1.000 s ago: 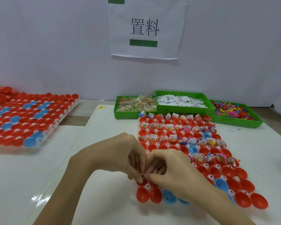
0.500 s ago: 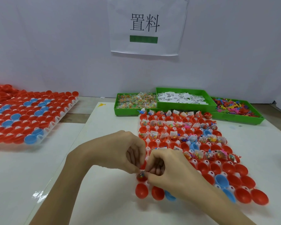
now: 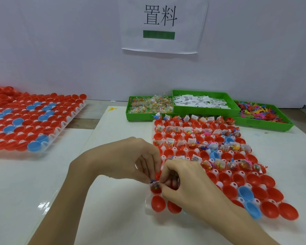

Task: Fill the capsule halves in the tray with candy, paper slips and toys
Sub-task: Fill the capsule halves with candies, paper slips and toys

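A white tray (image 3: 149, 210) of red and blue capsule halves lies in front of me. Its far rows hold candy packets, paper slips and small toys; the near rows are bare red and blue cups. My left hand (image 3: 124, 160) and my right hand (image 3: 185, 181) meet over the tray's near left corner. Both pinch a small candy packet (image 3: 155, 185) sitting in a red capsule half (image 3: 155, 190) there. Behind the tray stand three green bins: candy (image 3: 149, 104), paper slips (image 3: 200, 101) and coloured toys (image 3: 260, 112).
A second tray (image 3: 67, 121) of red and blue capsule halves sits at the left, with loose red halves (image 3: 0, 93) piled behind it. A paper sign (image 3: 162, 23) hangs on the back wall. A small yellow toy (image 3: 112, 109) lies on the white mat.
Both hands stayed together at the near left corner and lowered slightly. A candy packet now shows in the red half under the fingertips.
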Available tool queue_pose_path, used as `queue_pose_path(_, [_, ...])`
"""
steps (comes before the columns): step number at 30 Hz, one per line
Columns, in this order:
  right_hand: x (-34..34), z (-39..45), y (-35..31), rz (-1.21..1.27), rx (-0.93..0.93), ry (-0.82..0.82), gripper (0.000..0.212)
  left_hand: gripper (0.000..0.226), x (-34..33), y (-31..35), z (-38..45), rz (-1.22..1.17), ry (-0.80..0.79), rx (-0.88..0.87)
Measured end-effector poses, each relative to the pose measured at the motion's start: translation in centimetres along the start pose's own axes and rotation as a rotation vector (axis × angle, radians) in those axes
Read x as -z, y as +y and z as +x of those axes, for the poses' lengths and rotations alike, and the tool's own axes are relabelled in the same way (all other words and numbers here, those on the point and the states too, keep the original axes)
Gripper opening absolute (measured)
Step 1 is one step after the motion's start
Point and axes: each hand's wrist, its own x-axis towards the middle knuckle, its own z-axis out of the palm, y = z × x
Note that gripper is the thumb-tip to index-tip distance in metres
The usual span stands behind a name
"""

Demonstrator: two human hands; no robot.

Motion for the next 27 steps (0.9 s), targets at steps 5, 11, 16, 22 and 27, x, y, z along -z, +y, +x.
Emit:
queue_pose_path(5, [0.5, -0.1, 0.0, -0.02, 0.03, -0.046, 0.007, 0.02, -0.4, 0.1, 0.5, 0.016, 0.019, -0.004])
queue_pose_path(11, [1.4, 0.0, 0.4, -0.005, 0.02, -0.042, 0.005, 0.022, -1.1, 0.2, 1.2, 0.086, 0.058, 0.01])
queue_pose_path(16, [0.9, -0.1, 0.4, 0.033, 0.049, -0.025, 0.009, 0.022, -0.8, 0.0, 0.9, 0.038, 0.05, 0.009])
queue_pose_path(22, [0.4, 0.2, 0.6, 0.045, 0.046, -0.021, 0.011, 0.025, -0.4, 0.1, 0.6, -0.011, -0.002, 0.003])
queue_pose_path(27, [1.4, 0.4, 1.5, 0.184, 0.033, -0.043, 0.005, 0.025, -1.3, 0.4, 1.3, 0.096, 0.045, -0.009])
